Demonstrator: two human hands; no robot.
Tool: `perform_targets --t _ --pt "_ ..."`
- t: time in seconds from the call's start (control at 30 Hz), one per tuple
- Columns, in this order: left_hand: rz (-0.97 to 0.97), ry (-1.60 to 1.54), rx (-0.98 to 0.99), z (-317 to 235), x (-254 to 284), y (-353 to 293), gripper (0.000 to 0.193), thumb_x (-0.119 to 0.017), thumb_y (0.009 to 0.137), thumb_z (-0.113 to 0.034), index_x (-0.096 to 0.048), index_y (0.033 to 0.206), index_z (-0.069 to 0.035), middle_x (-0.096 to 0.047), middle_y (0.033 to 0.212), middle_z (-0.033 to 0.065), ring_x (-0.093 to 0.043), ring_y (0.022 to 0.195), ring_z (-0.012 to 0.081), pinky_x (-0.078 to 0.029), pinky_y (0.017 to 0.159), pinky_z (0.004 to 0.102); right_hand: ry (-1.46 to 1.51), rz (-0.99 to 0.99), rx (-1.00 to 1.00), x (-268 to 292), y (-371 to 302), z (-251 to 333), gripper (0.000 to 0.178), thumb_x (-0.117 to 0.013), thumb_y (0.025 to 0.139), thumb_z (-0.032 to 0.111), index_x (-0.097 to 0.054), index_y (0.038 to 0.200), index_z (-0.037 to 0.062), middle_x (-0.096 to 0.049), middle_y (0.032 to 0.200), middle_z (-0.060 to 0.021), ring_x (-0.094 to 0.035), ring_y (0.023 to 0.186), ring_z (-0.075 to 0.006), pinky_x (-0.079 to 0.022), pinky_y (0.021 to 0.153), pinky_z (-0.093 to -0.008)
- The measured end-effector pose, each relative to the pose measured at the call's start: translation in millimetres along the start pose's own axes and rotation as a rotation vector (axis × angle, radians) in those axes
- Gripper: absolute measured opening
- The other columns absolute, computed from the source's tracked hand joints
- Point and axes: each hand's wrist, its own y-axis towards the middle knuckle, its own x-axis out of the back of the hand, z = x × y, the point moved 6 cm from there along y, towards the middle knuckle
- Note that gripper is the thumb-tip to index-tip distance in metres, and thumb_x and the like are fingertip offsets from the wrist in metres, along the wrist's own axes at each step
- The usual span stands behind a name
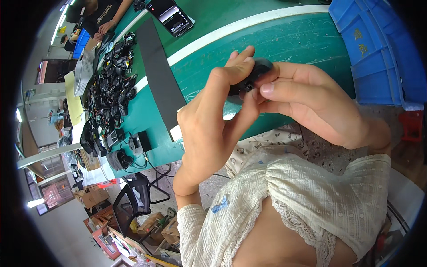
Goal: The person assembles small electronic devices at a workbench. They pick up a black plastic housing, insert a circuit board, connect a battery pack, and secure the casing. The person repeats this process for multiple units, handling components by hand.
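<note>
Though small, black part [248, 83] between both hands [207, 115] [313, 95]

Counted at the grip: one left hand [205, 113] and one right hand [318, 98], on one dark rounded piece [262, 68]. Beyond and left of the grip: one phone [170, 17], one dark flat strip [158, 71], at least one co-worker [101, 18]. Farther left: one perforated tray [83, 71], one heap of black parts [106, 84], its pieces overlapping too closely to count. Right: at least one blue crate [362, 58], one red object [410, 126]. Nearer, lower left: one black chair [116, 208].
</note>
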Motion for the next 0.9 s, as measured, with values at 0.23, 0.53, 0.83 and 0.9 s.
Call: perform_targets --t 0.23,0.53,0.83,0.9 --pt "-0.006 -0.189 0.171 0.7 3.7 -6.7 0.015 -0.051 0.082 0.005 -0.047 0.096 0.005 -0.058 0.111 0.0229 -0.058 0.094 0.0158 -0.044 0.083 0.0251 -1.067 -0.061 0.482 -5.9 -29.8 32.8 0.025 -0.057 0.081 0.002 -0.052 0.105 -0.0034 -0.057 0.1 -0.0118 -0.056 0.09 -0.0178 -0.044 0.081 -0.0269" --pt "-0.033 -0.316 0.249 -3.1 12.6 -16.8 0.028 -0.06 0.078 0.006 -0.057 0.106 0.006 -0.064 0.094 0.012 -0.062 0.083 0.0143 -0.049 0.076 0.0256 -1.196 -0.054 0.809 -8.9 -6.5 15.5 0.043 -0.059 0.076 -0.007 -0.05 0.118 -0.0054 -0.057 0.108 -0.018 -0.058 0.091 -0.0266 -0.047 0.077 -0.032" --pt "-0.034 -0.195 0.28 -1.2 19.7 -15.6 0.022 -0.058 0.075 0.011 -0.057 0.096 0.007 -0.061 0.098 0.0145 -0.059 0.089 0.0152 -0.046 0.08 0.0243 -1.333 -0.146 1.028 -13.5 -7.1 9.1 0.044 -0.059 0.075 -0.008 -0.05 0.119 -0.0081 -0.062 0.099 -0.0195 -0.063 0.085 -0.0262 -0.052 0.07 -0.031" --pt "-0.109 -0.21 0.29 -2.3 19.2 -17.5 0.017 -0.059 0.074 0.013 -0.057 0.089 0.005 -0.062 0.097 0.0154 -0.06 0.087 0.0153 -0.048 0.078 0.0245 -1.315 -0.173 1.012 -13.4 -5.5 8.5 0.044 -0.06 0.074 -0.008 -0.051 0.118 -0.0083 -0.062 0.096 -0.019 -0.063 0.08 -0.0259 -0.051 0.067 -0.031"
